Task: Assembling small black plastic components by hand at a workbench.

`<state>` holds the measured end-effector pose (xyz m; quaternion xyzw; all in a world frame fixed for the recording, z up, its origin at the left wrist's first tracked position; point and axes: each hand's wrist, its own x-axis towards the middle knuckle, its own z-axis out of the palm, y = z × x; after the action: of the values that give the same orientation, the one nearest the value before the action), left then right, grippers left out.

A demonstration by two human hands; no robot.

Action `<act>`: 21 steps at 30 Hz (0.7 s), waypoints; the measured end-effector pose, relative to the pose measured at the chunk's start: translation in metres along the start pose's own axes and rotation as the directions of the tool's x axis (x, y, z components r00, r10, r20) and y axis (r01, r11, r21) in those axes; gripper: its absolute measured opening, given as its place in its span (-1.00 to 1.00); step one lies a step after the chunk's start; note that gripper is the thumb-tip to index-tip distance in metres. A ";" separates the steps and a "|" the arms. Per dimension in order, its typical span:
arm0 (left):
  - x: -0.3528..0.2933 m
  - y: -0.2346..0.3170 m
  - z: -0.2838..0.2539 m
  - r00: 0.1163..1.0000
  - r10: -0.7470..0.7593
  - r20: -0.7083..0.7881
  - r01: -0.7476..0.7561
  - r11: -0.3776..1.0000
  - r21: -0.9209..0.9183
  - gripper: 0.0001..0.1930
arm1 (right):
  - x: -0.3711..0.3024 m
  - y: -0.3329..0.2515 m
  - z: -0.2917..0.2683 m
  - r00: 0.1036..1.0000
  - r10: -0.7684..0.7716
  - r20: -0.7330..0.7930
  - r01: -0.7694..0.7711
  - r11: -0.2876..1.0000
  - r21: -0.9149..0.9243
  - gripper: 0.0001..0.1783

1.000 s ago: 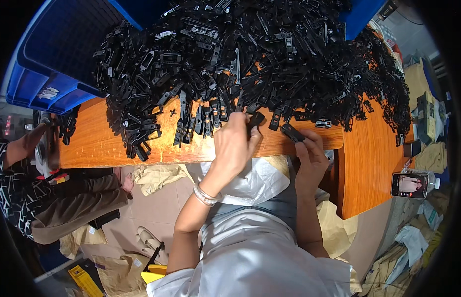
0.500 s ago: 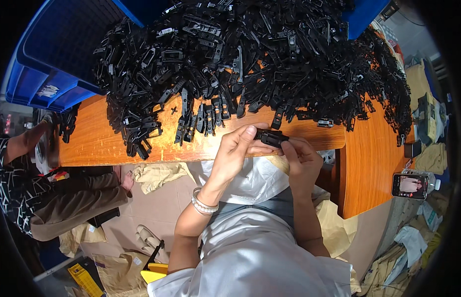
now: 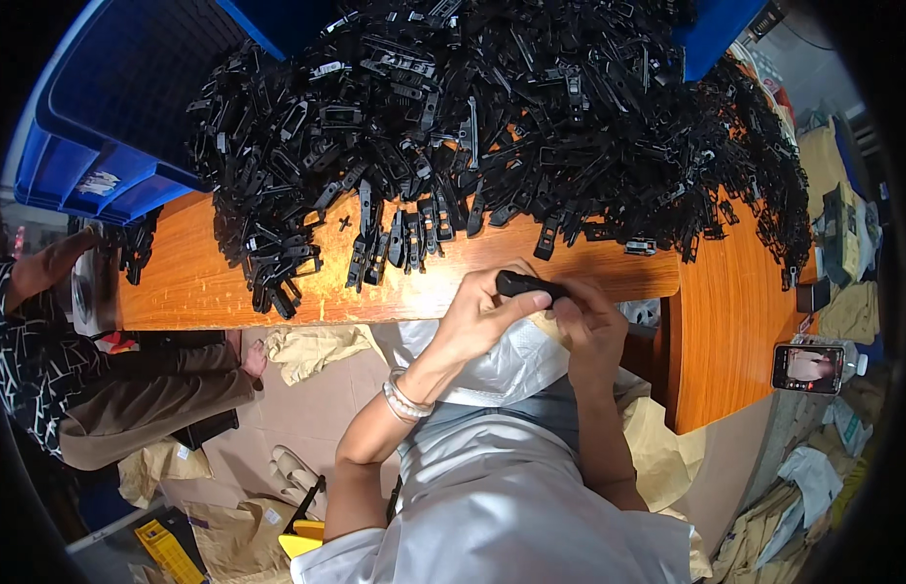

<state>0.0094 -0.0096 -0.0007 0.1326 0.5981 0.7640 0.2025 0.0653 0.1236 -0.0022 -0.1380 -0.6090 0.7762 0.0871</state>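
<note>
Between my two hands, just over the table's front edge, is a small black plastic part [image 3: 519, 284]. My left hand [image 3: 480, 313] is closed round its left end, thumb laid along the near side. The fingers of my right hand [image 3: 591, 321] pinch its right end. Its upper face looks smooth and dark, and my fingers cover much of the rest. Beyond my hands a big heap of similar black plastic parts [image 3: 395, 107] covers the far side of the wooden table [image 3: 190, 292]. Several parts [image 3: 414, 238] lie side by side at the heap's near edge.
A blue crate [image 3: 78, 180] stands at the far left, and a blue panel [image 3: 716, 39] at the far right. A phone [image 3: 808, 367] leans by the table's right end. To the left sits another person [image 3: 44, 360]. Brown bags [image 3: 229, 535] lie on the floor.
The black part has been turned in my hands, from an open-framed face to a smooth one. My left thumb has moved down along its near side.
</note>
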 end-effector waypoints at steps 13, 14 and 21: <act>0.144 0.027 -0.025 0.894 0.432 0.117 -0.155 0.054 0.986 -0.90 | 0.020 0.032 -0.023 0.987 -0.072 -0.144 0.063 0.996 -0.066 -0.76; 0.152 0.025 -0.024 0.893 0.435 0.117 -0.156 0.054 0.986 -0.90 | 0.020 0.032 -0.023 0.989 -0.057 -0.135 0.053 0.998 -0.039 -0.76; 0.159 0.020 -0.021 0.879 0.471 0.071 -0.103 0.043 0.994 -0.83 | 0.023 0.037 -0.026 0.988 -0.043 -0.149 0.040 0.999 -0.025 -0.76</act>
<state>-0.1436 0.0428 0.0074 0.2429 0.9304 0.2052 -0.1823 0.0535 0.1454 -0.0462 -0.1840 -0.6120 0.7549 0.1472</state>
